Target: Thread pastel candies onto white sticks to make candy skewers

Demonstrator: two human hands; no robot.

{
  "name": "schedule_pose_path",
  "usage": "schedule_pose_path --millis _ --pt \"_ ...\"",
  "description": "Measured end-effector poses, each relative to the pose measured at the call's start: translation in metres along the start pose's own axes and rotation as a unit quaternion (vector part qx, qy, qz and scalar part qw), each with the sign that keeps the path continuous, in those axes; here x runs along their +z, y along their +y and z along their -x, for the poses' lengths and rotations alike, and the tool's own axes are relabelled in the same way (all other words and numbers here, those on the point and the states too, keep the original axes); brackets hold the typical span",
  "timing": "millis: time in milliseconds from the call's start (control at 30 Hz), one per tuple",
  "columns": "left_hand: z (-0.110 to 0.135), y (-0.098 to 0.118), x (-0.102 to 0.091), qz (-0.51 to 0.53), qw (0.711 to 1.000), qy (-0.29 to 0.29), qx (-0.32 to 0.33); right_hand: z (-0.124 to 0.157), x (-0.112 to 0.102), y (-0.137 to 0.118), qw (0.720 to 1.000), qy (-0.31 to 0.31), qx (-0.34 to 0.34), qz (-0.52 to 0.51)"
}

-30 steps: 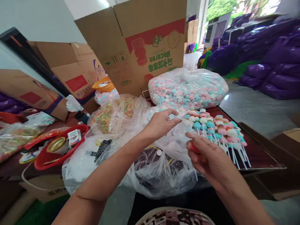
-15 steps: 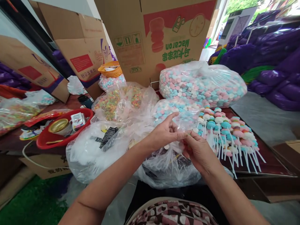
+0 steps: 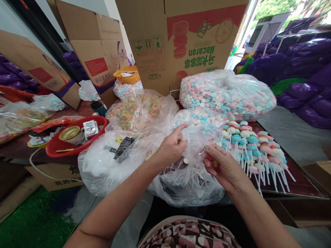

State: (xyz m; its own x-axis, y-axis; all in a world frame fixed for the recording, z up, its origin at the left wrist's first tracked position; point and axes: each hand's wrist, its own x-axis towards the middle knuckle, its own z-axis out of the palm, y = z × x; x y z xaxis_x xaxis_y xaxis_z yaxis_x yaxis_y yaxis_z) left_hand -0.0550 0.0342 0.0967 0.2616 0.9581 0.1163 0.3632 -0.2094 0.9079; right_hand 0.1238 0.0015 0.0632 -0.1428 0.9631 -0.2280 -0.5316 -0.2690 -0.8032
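My left hand (image 3: 172, 146) is over the clear plastic bags, its index finger stretched out and the other fingers curled; nothing shows in it. Just beyond that fingertip lies an open clear bag of pink, white and blue marshmallows (image 3: 198, 119). To the right, my right hand (image 3: 219, 162) has its thumb and fingers closed round a small red and green piece, mostly hidden, perhaps a gummy candy. Crumpled clear plastic (image 3: 191, 189) lies beneath both hands. Beside my right hand, marshmallow skewers (image 3: 254, 144) on white sticks are heaped on the dark red table.
A large full marshmallow bag (image 3: 227, 93) lies behind, before a tall macaron carton (image 3: 188, 41). Further left are a bag of colourful gummies (image 3: 129, 112), a bag of white material (image 3: 97, 162) and a red basin (image 3: 77, 150) holding a bowl. Purple packages (image 3: 305, 69) are piled at right.
My hands have come apart: the left has moved left, off the right hand's fingers. My right hand has turned a little, and a red and green piece now shows under its fingers.
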Motion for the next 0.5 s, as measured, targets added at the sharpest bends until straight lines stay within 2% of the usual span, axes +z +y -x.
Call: schedule_pose_path --millis 67,133,267,400,500 --pt "-0.003 -0.006 -0.009 -0.036 0.998 0.057 -0.006 0.000 -0.006 0.000 1.000 -0.017 0.009 -0.024" --pt "-0.003 -0.005 -0.013 -0.061 0.995 0.074 -0.005 0.000 -0.012 0.002 0.999 -0.028 0.021 -0.013" --pt "0.004 0.014 -0.009 -0.091 0.995 0.024 0.029 0.006 -0.020 -0.004 0.996 -0.027 0.049 0.069" --pt "0.009 0.031 0.004 -0.142 0.988 -0.029 0.060 0.026 -0.015 -0.041 0.995 0.063 -0.048 0.064" --pt "0.007 0.032 0.019 -0.100 0.990 -0.082 0.050 0.038 0.004 -0.064 0.995 0.031 -0.092 -0.010"
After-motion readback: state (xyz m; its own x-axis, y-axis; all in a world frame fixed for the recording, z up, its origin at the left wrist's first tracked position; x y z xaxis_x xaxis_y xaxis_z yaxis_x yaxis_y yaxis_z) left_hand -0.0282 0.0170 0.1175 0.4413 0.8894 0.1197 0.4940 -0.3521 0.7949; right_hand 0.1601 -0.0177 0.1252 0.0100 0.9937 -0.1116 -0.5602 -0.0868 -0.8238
